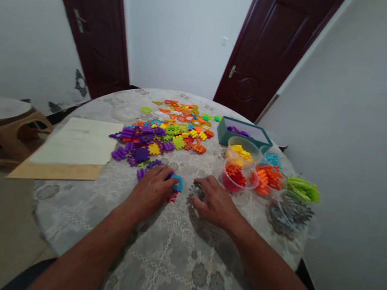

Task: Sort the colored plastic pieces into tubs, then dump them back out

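Observation:
My left hand (155, 185) is closed at the middle of the table, its fingers curled at a light blue plastic building piece (179, 182). A small red building piece (173, 196) lies just below the blue one, by the fingertips. Purple shows beside and partly under this hand. My right hand (214, 201) is bent round a dark grey toothed building piece (197, 192), with thumb and fingers on its two sides. Part of the grey piece is hidden by the fingers. Ahead of my left hand lies a loose pile of purple building pieces (141, 144).
Mixed coloured pieces (181, 130) spread toward the far edge. On the right stand a green box (223, 132), tubs of yellow pieces (241, 152), red pieces (236, 174), orange pieces (269, 177), green pieces (303, 188) and grey pieces (287, 215). A pale board (78, 143) lies left.

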Motion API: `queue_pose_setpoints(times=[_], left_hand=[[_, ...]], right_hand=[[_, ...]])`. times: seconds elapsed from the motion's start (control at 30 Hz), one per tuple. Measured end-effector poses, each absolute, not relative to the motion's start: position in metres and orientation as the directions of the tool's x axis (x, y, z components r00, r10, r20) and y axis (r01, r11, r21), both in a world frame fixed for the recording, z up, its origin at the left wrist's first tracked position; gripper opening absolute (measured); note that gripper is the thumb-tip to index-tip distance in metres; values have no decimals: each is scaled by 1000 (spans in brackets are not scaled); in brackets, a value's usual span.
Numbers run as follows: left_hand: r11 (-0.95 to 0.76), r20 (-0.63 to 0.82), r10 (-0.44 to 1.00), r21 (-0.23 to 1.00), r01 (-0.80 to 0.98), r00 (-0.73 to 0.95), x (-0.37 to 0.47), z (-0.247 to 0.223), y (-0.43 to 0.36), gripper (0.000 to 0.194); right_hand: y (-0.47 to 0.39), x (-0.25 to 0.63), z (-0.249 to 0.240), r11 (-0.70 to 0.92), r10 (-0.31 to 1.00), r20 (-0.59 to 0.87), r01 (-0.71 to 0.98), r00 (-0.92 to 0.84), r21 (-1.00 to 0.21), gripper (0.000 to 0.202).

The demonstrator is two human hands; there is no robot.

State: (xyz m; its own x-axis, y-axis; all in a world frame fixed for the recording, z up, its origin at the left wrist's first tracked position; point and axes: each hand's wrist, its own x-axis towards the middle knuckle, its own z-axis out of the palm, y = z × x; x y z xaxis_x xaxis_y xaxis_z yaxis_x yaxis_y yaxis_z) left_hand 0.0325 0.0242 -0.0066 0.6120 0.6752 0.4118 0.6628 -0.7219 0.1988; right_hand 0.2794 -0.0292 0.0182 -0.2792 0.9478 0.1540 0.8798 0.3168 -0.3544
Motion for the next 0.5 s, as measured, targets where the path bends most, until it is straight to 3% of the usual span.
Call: queue_pose_setpoints(times=[0.1,0.23,0.5], left_hand=[[-745,444,646,191,639,621,31,-11,31,28],[-754,505,630,214,621,591,24,-9,38,30],[-745,616,616,251,618,492,19,0,26,28]], right_hand=[[-46,310,39,293,925,337,898,-178,-329,46],[-72,374,57,110,842,538,963,42,-248,40],[-120,484,36,-255,734,625,961,266,-109,45]])
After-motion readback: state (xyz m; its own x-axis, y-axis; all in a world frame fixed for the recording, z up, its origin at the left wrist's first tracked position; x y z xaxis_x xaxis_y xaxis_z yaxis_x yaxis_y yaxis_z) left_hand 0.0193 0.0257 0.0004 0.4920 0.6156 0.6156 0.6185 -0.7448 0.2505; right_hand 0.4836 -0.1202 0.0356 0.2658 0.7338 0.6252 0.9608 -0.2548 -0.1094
